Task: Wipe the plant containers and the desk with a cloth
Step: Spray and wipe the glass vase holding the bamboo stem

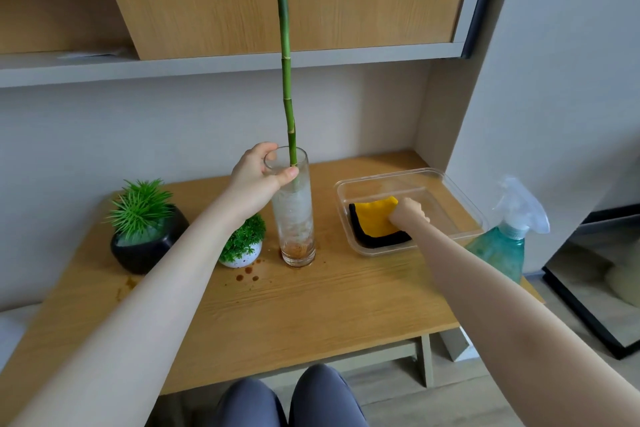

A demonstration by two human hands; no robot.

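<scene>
A tall glass vase [294, 218] with a green bamboo stalk [286, 80] stands mid-desk, cloudy inside with brown residue at its base. My left hand [258, 177] grips its rim. A yellow cloth with a black edge [375, 220] lies in a clear plastic tray [450, 184] at the right. My right hand [408, 213] is closed on the cloth's right side inside the tray. A black pot with a spiky green plant [145, 243] and a small white pot with a leafy plant [242, 246] sit at the left of the wooden desk [311, 305].
Brown drips stain the desk [247, 272] in front of the white pot and near the left edge [126, 284]. A teal spray bottle [505, 239] stands at the desk's right edge. A shelf with a wooden panel [277, 14] hangs above. My knees show below.
</scene>
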